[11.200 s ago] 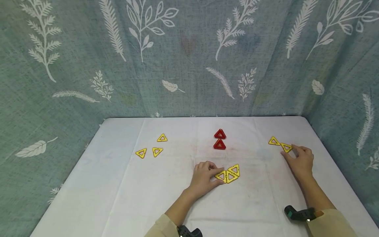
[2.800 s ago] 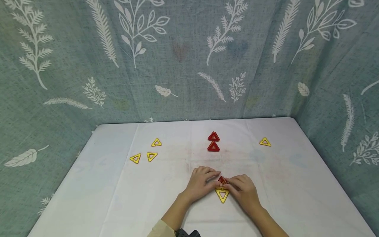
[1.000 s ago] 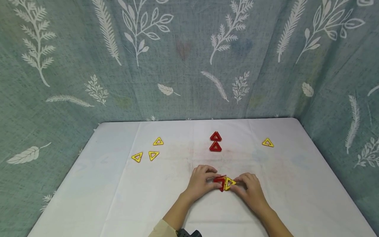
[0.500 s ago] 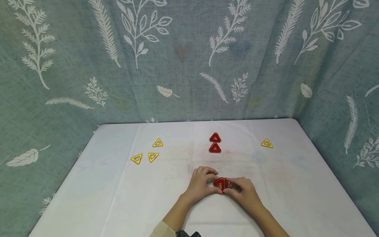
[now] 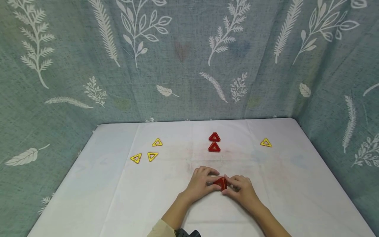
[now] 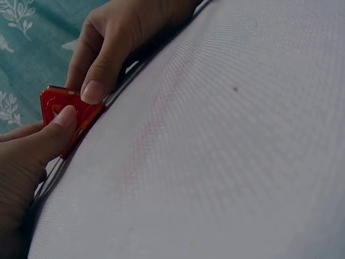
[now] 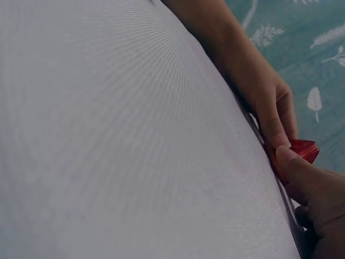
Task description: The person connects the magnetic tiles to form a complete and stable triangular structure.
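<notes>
Both hands hold a small pyramid-like shape of red triangular magnetic tiles, low over the front middle of the table. My left hand pinches its left side, the thumb lying across a red face in the left wrist view. From the right, my right hand pinches the opposite side between thumb and fingers. The right wrist view shows part of the red shape between the two hands. Fingers cover much of it, and no yellow tile shows in the hands.
Two red triangular pieces lie at the back middle of the white-covered table. Three yellow triangular tiles lie at the back left, and one yellow tile at the back right. A patterned curtain stands behind.
The yellow tile beside the red ones a second ago is now out of sight. The red shape has been turned slightly since half a second ago. Earlier, yellow tiles lay joined flat by the left hand.
</notes>
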The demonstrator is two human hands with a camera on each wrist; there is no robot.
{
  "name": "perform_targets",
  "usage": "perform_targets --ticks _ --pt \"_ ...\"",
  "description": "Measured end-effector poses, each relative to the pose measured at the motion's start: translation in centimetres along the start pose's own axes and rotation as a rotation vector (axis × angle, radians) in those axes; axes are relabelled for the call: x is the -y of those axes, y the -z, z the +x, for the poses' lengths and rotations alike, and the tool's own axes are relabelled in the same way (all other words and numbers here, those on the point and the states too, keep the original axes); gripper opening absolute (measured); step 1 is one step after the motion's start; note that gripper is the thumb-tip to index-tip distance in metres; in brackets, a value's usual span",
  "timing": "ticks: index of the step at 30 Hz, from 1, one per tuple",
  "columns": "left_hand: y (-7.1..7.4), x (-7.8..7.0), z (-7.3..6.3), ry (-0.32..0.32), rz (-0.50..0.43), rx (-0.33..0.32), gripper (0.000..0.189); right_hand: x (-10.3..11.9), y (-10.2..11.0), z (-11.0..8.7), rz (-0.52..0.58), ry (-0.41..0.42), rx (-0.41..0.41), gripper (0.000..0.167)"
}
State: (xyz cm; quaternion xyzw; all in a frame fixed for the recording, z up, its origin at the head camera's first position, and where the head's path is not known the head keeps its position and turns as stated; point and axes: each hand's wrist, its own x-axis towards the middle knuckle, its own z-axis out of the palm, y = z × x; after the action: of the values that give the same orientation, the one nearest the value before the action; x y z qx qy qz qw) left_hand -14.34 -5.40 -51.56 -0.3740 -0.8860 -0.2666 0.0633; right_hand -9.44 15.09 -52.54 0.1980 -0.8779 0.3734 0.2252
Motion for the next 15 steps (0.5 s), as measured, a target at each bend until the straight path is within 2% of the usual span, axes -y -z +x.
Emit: perform_targets --ticks 8,12,15 --pt "0.04 -0.02 -0.08 0.014 -0.013 0.025 0.038 -0.32 -0.12 0.02 0.0 0.022 0.012 0.057" --pt "-0.29 0.14 -0.1 0.017 -0.013 -0.05 0.039 -0.36 -0.32 -0.03 -0.017 0.032 -0.008 0.051" --pt "-0.44 0.33 -0.19 0.031 -0.047 -0.117 0.036 -0.26 -0.46 -0.09 -0.017 0.028 -0.026 0.043"
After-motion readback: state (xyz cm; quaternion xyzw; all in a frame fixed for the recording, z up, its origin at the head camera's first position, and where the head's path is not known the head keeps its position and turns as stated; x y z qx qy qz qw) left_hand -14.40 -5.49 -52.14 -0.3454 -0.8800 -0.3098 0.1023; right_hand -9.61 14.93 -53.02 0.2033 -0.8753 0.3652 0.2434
